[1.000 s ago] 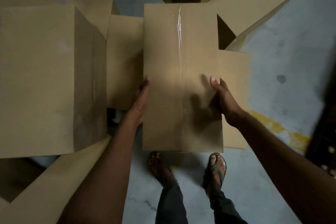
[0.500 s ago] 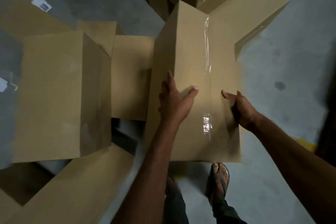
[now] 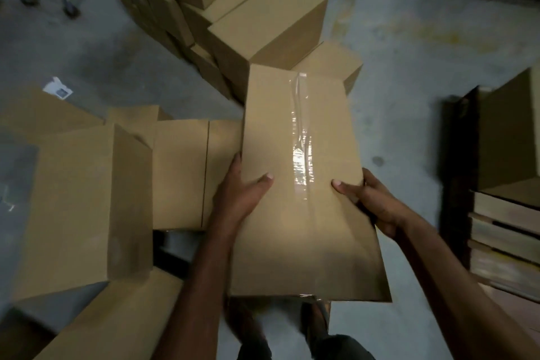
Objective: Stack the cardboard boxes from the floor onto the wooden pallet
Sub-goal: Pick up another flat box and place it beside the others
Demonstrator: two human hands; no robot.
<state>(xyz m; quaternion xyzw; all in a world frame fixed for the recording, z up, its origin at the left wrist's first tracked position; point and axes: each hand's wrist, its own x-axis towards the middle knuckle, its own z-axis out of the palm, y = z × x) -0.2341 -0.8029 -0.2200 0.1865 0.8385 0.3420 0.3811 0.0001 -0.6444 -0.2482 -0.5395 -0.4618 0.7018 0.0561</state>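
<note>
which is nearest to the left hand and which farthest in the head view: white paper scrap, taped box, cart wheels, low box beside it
From the left hand:
1. taped box, gripped by it, in the centre.
2. low box, just to its left, on the floor.
3. white paper scrap, on the floor at far left.
4. cart wheels, top left corner.

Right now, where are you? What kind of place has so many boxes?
Probably a warehouse or storeroom. The floor is bare grey concrete, plain cardboard boxes are stacked in piles, and a wooden pallet sits at the right. The left hand and right hand hold a taped box.
</note>
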